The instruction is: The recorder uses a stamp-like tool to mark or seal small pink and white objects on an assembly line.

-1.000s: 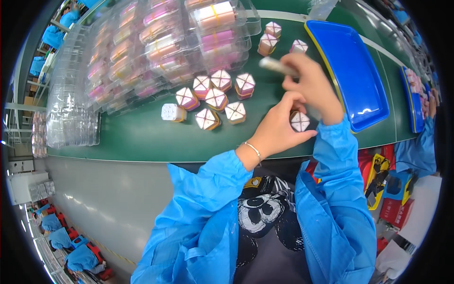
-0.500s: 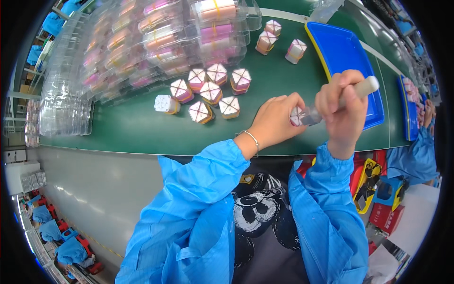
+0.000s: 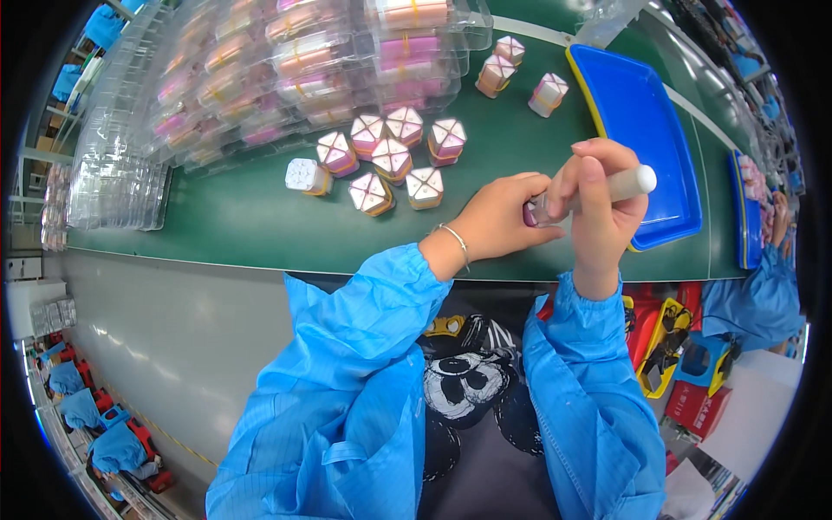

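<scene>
My left hand (image 3: 498,217) rests on the green table (image 3: 234,217) and grips a small pink-and-white box (image 3: 530,212), mostly hidden under the fingers. My right hand (image 3: 598,208) is closed around a white cylindrical tool (image 3: 626,183), its lower end pressed against that box. A cluster of several small hexagonal pink-and-white boxes (image 3: 390,156) stands on the table to the left of my hands, with one white-topped box (image 3: 303,176) at its left end.
Stacks of clear plastic trays (image 3: 286,61) holding pink boxes fill the far left. A blue tray (image 3: 641,121) lies right of my hands, three more small boxes (image 3: 511,74) behind it. Another person in blue (image 3: 754,295) is at the far right.
My right hand came down from above the table with the white tool and now presses it onto the box in my left hand. The left hand stayed roughly in place.
</scene>
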Motion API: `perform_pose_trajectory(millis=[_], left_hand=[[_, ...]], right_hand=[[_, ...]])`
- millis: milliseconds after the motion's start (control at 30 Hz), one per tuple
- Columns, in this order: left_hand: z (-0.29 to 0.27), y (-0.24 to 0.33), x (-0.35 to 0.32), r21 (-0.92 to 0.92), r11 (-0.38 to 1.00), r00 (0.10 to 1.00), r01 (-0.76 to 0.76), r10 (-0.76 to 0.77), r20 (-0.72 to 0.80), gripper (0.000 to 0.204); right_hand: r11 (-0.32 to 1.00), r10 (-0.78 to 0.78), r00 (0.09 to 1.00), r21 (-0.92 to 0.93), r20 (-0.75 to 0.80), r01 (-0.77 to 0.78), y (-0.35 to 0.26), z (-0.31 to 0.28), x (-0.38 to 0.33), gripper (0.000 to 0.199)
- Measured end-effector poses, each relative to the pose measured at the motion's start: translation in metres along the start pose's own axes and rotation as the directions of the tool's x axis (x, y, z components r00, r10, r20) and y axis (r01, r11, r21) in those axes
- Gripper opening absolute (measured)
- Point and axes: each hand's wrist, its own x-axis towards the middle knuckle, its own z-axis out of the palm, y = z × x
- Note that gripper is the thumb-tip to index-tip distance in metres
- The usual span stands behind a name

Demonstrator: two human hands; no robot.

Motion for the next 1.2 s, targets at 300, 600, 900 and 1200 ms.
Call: perform_pose_trajectory(millis=[300,600,900,1200], left_hand=[[0.004,0.000,-0.002,0.006,1.000,0.999,-0.019,0.019,-0.048,0.033],[-0.002,0.007,-0.002,-0.014,0.999,0.999,0.045,-0.045,0.018,0.034],[-0.005,0.016,-0.002,0.050,0.996,0.996,0.076,-0.079,0.047,0.031],[-0.001,0.007,-0.001,0.273,0.960,0.998,0.061,-0.066,0.010,0.029]], right_hand=[[0.991,0.049,0.993,-0.118,-0.109,-0.062,-0.001,0.008,0.007,0.008],[0.974,0.027,0.976,0.216,0.217,-0.075,0.005,-0.009,0.009,0.027],[0.975,0.021,0.984,0.215,0.175,-0.059,0.008,-0.009,0.009,0.027],[0.970,0.061,0.988,0.226,0.140,-0.092,0.007,-0.011,0.018,0.028]])
